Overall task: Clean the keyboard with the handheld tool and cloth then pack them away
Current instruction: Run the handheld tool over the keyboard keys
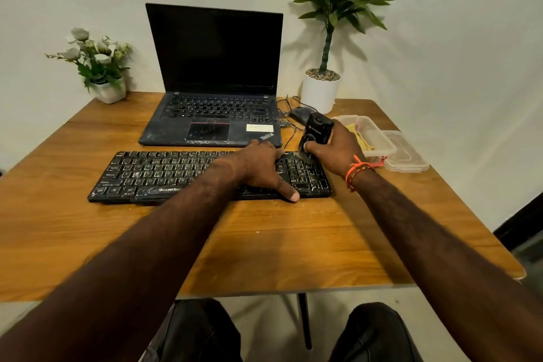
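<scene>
A dusty black keyboard (205, 173) is laid flat on the wooden counter (264, 244), and every place below is given from it. The left hand (258, 170) is spread over its right-centre keys, fingers fairly straight, with the thumb reaching down over the near edge onto the counter; nothing is gripped by it. At the keyboard's far right corner a black handheld vacuum tool (316, 134) is held upright by the right hand (335, 145), fingers curled round the body and the thumb pressed on its front; the brush end is set against the keys there. An orange thread band (357, 170) is worn on that wrist.

Just behind the keyboard an open ThinkPad laptop (214, 91) is seen, screen dark, with only a narrow strip of counter between the two. Behind the right end a black mouse (299, 114) and its cables are found. To the right, a clear plastic container (370, 135) holding a yellow cloth (360, 138) stands near the counter's right edge, its lid (407, 156) beside it and closer to that edge. Far behind left a small white flower pot (108, 91) is placed, and far behind right a tall potted plant (321, 88).

In front of the keyboard a wide band of bare wood is left up to the near edge, and a broad open patch lies to its left.
</scene>
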